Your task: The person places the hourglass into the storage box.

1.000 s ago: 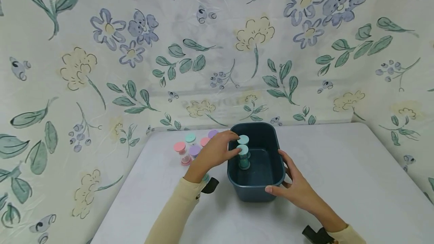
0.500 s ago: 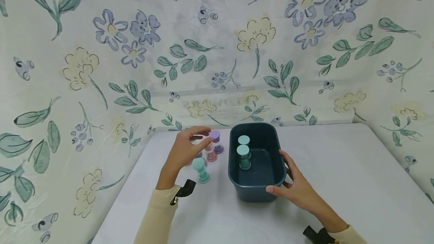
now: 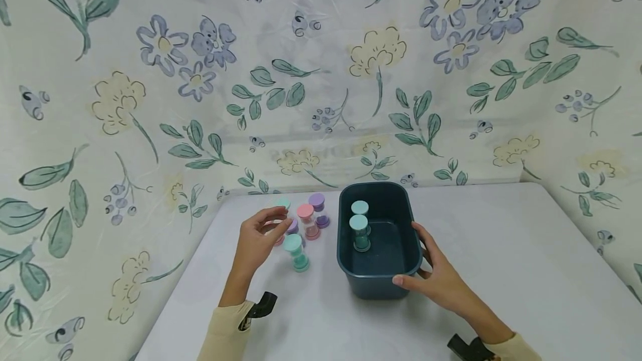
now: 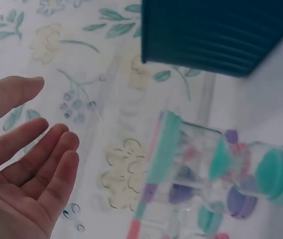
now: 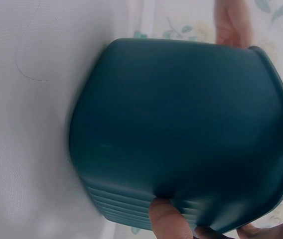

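My left hand (image 3: 256, 244) hovers beside a cluster of small sand timers, its fingers loosely bent and holding nothing. Nearest the front of the cluster stands a teal sand timer (image 3: 299, 259); a pink sand timer (image 3: 307, 211) and a purple sand timer (image 3: 317, 202) stand behind it. The hand partly hides others. In the left wrist view, the teal timer (image 4: 164, 149) is apart from the fingertips (image 4: 69, 162). My right hand (image 3: 441, 277) grips the dark blue bin (image 3: 376, 288) at its near right corner. Inside, two teal-capped sand timers (image 3: 359, 224) stand upright along the left wall.
A white-covered table (image 3: 501, 249) extends on both sides of the bin. Behind it hangs a floral cloth (image 3: 311, 88). Black wrist straps (image 3: 263, 305) show at both sleeves.
My left hand has drawn back from inside the bin, moving left past the sand timers to their near left side. The right hand and the bin have stayed in place.
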`<action>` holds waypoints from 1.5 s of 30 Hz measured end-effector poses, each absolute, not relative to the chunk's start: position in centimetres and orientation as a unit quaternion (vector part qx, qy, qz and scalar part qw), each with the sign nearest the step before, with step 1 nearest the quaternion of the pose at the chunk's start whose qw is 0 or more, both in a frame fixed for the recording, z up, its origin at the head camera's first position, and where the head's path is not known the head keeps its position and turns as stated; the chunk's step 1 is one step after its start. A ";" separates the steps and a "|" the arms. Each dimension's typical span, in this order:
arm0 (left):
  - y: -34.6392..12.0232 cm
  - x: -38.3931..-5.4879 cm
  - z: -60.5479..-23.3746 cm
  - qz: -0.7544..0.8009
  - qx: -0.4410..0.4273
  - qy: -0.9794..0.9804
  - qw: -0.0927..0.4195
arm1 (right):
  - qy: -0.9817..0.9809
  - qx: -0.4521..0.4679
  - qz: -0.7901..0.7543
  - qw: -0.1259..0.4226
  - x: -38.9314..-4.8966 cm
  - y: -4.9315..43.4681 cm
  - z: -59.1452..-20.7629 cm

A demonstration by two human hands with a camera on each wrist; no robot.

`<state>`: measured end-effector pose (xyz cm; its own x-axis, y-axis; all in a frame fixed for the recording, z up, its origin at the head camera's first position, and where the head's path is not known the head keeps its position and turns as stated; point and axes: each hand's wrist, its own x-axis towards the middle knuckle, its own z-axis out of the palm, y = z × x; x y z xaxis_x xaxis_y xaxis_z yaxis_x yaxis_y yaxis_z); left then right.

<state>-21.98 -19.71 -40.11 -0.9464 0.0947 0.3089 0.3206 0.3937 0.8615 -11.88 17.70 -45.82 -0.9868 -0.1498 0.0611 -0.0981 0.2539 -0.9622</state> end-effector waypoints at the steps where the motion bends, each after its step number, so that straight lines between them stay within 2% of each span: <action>1: -19.9 -21.9 -40.5 -0.538 -0.118 -0.828 0.105 | 0.792 -0.079 -0.606 0.021 -11.9 17.7 -45.8; 19: -21.5 -20.6 -45.6 -0.553 -0.055 -0.829 0.060 | 0.794 -0.082 -0.603 0.018 -11.9 17.8 -46.0; 27: -21.0 -20.6 -46.4 -0.565 -0.057 -0.821 0.057 | 0.789 -0.078 -0.609 0.033 -11.7 17.8 -45.8; 45: -20.4 -20.6 -46.8 -0.569 -0.064 -0.818 0.051 | 0.788 -0.078 -0.610 0.030 -11.8 17.9 -45.8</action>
<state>-20.62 -20.42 -46.82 -0.9866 0.0474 0.1562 0.1629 0.3443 0.9246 -11.76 17.87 -45.79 -0.9862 -0.1588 0.0477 -0.0861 0.2444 -0.9659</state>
